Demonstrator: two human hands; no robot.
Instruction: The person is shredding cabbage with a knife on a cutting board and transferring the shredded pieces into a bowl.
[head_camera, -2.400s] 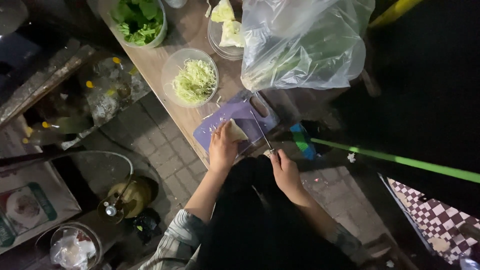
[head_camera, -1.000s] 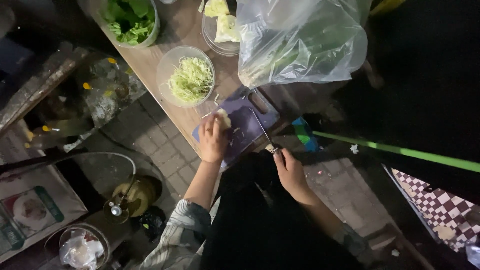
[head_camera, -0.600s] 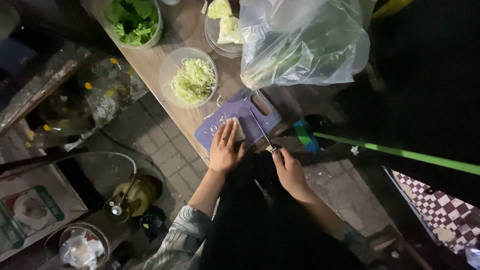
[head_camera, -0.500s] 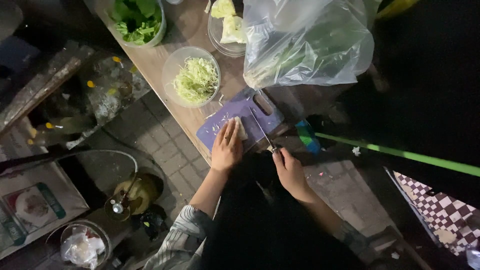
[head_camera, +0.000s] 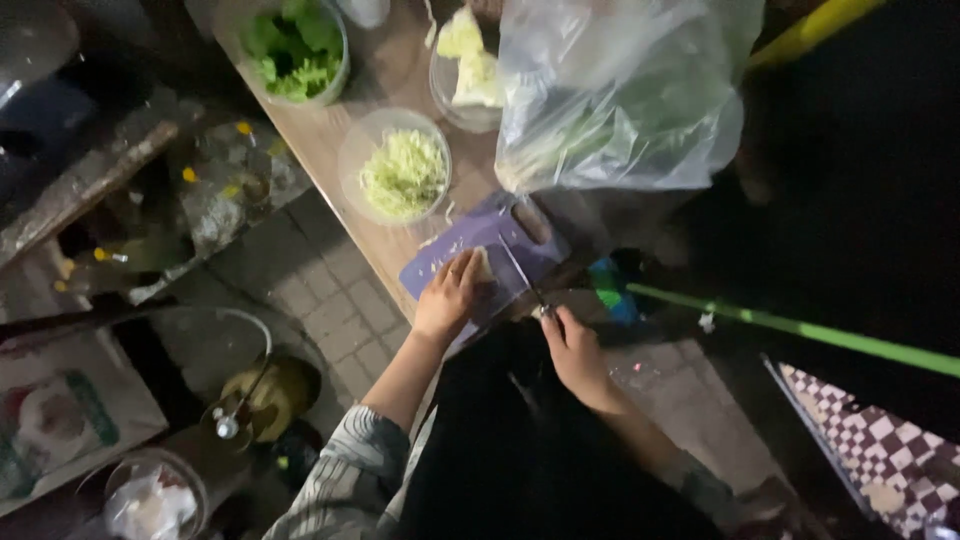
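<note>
Since the earlier frame, left hand (head_camera: 447, 300) is sliding back onto the cabbage piece (head_camera: 482, 266).
Right hand (head_camera: 572, 345) is gripping the knife (head_camera: 522, 277) over the purple cutting board (head_camera: 478, 258); left hand is pressing the piece flat. Shredding is looking partly done: clear bowl (head_camera: 397, 168) on the bench (head_camera: 330, 140) is holding shreds, another bowl (head_camera: 468, 70) is holding uncut wedges.

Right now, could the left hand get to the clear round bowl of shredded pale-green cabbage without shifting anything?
Probably yes. The left hand rests on the purple cutting board, and the clear round bowl of shredded cabbage stands just beyond the board's far edge, with only bare wooden tabletop between them.
</note>
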